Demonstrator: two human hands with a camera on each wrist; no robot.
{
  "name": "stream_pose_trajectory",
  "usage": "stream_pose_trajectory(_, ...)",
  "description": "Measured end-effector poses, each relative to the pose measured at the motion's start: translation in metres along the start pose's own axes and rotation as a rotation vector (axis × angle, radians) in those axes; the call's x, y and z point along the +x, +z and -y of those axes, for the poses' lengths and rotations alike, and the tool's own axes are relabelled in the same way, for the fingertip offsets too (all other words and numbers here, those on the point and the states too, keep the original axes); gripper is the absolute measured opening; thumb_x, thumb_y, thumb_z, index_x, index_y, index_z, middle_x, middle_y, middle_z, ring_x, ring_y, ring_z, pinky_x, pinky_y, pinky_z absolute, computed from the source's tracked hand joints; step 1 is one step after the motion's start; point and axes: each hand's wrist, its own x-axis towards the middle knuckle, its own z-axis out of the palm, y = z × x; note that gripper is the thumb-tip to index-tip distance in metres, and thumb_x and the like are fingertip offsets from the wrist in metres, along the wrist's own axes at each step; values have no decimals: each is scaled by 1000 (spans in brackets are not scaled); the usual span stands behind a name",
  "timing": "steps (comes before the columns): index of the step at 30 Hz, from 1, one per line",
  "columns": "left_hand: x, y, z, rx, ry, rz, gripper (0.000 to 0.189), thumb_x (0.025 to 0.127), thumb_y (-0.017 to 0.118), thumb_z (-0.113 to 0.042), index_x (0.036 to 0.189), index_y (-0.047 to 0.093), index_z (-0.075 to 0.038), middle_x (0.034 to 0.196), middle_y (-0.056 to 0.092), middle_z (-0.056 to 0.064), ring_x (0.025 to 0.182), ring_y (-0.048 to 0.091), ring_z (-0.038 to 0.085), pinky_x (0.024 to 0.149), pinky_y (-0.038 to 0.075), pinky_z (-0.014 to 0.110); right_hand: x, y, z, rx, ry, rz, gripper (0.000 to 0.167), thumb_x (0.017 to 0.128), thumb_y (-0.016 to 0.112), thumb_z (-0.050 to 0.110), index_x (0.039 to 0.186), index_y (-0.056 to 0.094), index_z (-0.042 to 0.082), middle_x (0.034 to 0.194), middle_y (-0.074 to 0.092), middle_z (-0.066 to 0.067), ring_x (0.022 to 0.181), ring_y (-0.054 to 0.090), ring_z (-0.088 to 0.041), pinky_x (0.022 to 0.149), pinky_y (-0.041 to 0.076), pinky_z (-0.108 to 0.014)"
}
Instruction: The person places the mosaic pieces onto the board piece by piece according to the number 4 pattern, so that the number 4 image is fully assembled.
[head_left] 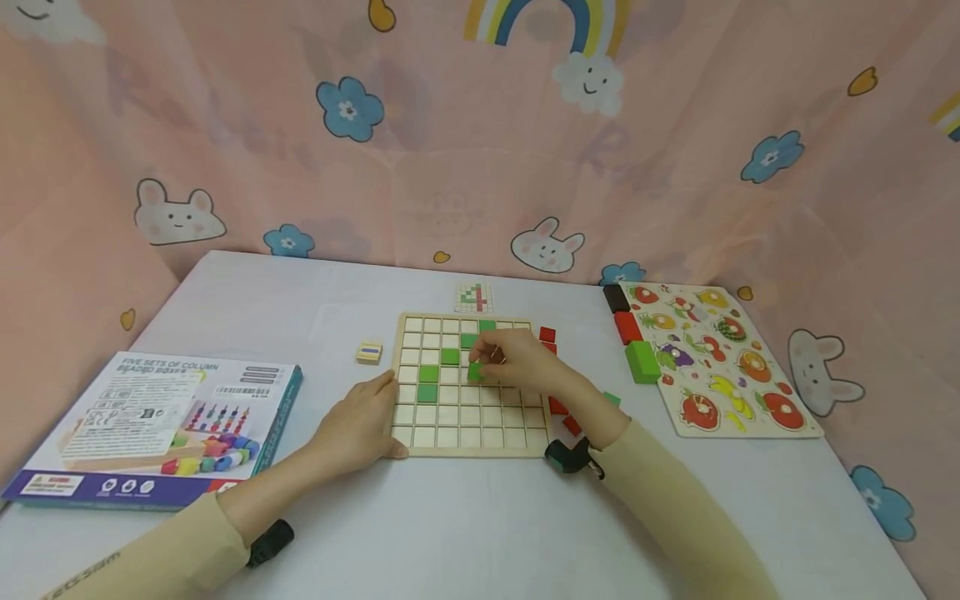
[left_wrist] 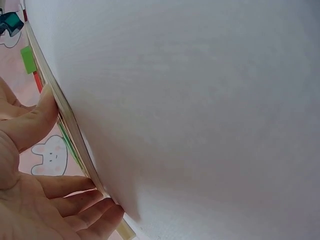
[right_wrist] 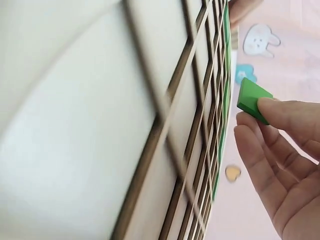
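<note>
A wooden grid board (head_left: 471,457) lies on the white table, with several green squares such as the green square tile (head_left: 429,373) in its cells. My right hand (head_left: 517,360) is over the board's middle and pinches a green tile (right_wrist: 251,96) between thumb and fingers, tilted above the grid in the right wrist view. At the board's left side rests my left hand (head_left: 358,421), its thumb (left_wrist: 46,107) near the front corner and its extended fingertips touching the edge. Behind the board lies a small pattern card (head_left: 474,297) with green and red squares.
Red tiles (head_left: 548,334) line the board's right side, partly behind my right forearm. A small yellowish block (head_left: 369,353) sits left of the board. Farther left lies a boxed bead toy (head_left: 180,425). At right are a fruit puzzle board (head_left: 750,417) and a green block (head_left: 642,362).
</note>
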Motion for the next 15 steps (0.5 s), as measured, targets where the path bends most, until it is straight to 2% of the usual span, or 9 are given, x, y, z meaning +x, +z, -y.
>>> stream_pose_trajectory(8, 1, 0, -1, -2, -6, 13, 93, 68, 90, -23, 140, 44, 14, 153, 39, 30, 137, 43, 48, 108, 43, 59, 14, 18, 15, 20, 27, 45, 12, 86, 73, 9, 94, 70, 17, 91, 70, 2, 84, 61, -11, 76, 52, -23)
stream_pose_trajectory(15, 0, 0, 0, -7, -4, 14, 93, 68, 90, -23, 140, 44, 14, 153, 39, 30, 137, 44, 48, 108, 43, 59, 18, 27, 23, -21, 29, 73, 10, 86, 72, 7, 91, 71, 15, 86, 70, 3, 82, 61, -11, 75, 52, -23)
